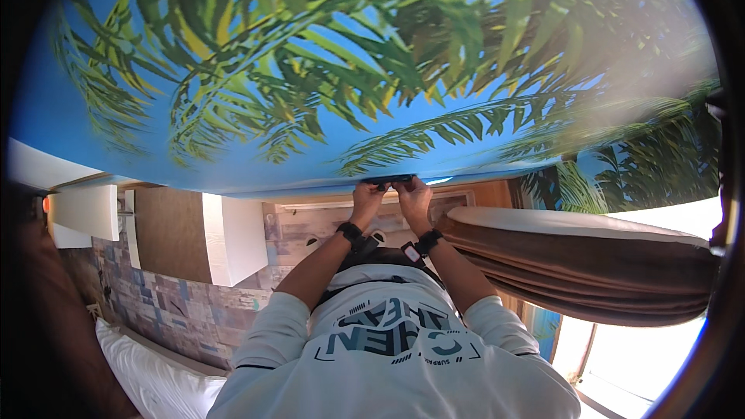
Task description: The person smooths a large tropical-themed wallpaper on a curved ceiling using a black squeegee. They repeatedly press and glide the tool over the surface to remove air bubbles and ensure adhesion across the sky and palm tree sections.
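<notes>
A thin dark object (389, 178), seen nearly edge-on, lies across the fingertips of both hands; its kind cannot be made out. My left hand (366, 202) grips its left end and my right hand (414, 201) its right end, with the thumbs close together underneath. Directly behind it in the picture rises a wall covering (326, 87) printed with palm fronds on blue. Whether the object touches that wall is unclear. Each wrist carries a black strap, and a small white-faced device (411, 252) hangs by the right one.
At left stands a white and brown cabinet (171, 233) on a patchwork-patterned floor (174, 297). White bedding (157, 372) shows at lower left. To the right, a brown curtain (582, 267) hangs beside a bright window (623, 366).
</notes>
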A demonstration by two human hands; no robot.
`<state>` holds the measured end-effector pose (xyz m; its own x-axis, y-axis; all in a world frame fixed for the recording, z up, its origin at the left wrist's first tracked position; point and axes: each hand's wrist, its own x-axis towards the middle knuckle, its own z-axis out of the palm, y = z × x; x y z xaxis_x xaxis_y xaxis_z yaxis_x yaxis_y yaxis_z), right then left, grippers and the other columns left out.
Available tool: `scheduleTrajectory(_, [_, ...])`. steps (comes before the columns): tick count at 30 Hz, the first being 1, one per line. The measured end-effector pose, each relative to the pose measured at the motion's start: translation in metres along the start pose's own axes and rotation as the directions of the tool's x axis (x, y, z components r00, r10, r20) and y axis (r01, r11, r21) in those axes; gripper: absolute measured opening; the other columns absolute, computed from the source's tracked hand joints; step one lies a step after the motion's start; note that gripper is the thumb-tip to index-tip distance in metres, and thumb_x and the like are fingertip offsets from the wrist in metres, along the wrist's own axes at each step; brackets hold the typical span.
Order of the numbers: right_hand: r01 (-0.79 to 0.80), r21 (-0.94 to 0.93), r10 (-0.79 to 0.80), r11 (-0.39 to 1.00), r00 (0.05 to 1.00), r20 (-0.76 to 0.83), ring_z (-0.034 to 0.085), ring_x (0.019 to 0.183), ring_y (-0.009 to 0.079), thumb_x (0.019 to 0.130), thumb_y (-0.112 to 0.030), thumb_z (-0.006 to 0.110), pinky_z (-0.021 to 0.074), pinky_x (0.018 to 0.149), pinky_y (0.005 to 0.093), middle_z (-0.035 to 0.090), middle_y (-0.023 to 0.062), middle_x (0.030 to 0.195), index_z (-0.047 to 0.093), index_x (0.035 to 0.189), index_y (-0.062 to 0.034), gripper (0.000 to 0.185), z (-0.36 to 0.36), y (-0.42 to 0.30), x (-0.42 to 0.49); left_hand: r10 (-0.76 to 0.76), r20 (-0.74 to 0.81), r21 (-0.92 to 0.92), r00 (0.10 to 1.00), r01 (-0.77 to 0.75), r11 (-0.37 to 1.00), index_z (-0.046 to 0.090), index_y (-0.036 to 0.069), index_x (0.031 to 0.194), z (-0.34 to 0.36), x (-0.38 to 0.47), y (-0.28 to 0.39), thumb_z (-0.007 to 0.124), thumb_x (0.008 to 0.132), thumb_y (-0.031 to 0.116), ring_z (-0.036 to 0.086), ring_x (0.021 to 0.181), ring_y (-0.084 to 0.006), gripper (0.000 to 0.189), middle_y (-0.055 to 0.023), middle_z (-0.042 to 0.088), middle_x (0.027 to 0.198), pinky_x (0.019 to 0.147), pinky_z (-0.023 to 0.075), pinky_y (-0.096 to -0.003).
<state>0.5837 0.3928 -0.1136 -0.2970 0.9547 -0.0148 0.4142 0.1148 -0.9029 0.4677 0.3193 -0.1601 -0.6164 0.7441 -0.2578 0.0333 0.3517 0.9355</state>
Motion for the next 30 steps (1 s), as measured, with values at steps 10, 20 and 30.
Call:
scheduleTrajectory(10, [0.179, 0.390, -0.203, 0.904, 0.979, 0.021, 0.064, 0.068, 0.0128, 0.091, -0.005, 0.074, 0.0507, 0.066, 0.0313, 0.075, 0.0073, 0.080, 0.077, 0.096, 0.0023, 0.009, -0.034, -0.049, 0.003, 0.332, -0.120, 0.060, 0.936, -0.327, 0.943, 0.077, 0.001, 0.103, -0.027, -0.035, 0.098, 0.075, 0.091, 0.007, 0.061, 0.074, -0.0036, 0.013, -0.0142, 0.076, 0.083, 0.067, 0.0521, -0.0286])
scheduleTrajectory(20, [0.018, 0.060, -0.034, 0.998, 0.960, 0.277, 0.072, 0.067, 0.0297, 0.088, -0.015, 0.076, 0.0512, 0.063, 0.0362, 0.072, 0.0184, 0.073, 0.078, 0.087, -0.0004, 0.014, 0.033, -0.044, -0.013, 0.229, -0.248, 0.080, 0.941, -0.215, 0.973, 0.075, 0.000, 0.091, -0.071, -0.022, 0.010, 0.069, 0.086, 0.007, 0.070, 0.068, -0.0354, 0.011, -0.0224, 0.069, 0.078, 0.061, 0.0514, -0.0376])
scheduleTrajectory(30, [-0.036, 0.392, -0.032, 0.919, 0.986, 0.165, 0.064, 0.076, 0.0098, 0.098, -0.010, 0.072, 0.0504, 0.066, 0.0255, 0.077, 0.0072, 0.086, 0.074, 0.100, 0.0113, 0.022, -0.004, -0.056, -0.012, 0.491, -0.186, 0.168, 0.851, -0.465, 0.869, 0.075, 0.000, 0.088, -0.056, -0.033, 0.075, 0.069, 0.083, 0.009, 0.068, 0.069, -0.0396, 0.011, -0.0206, 0.070, 0.078, 0.060, 0.0521, -0.0402])
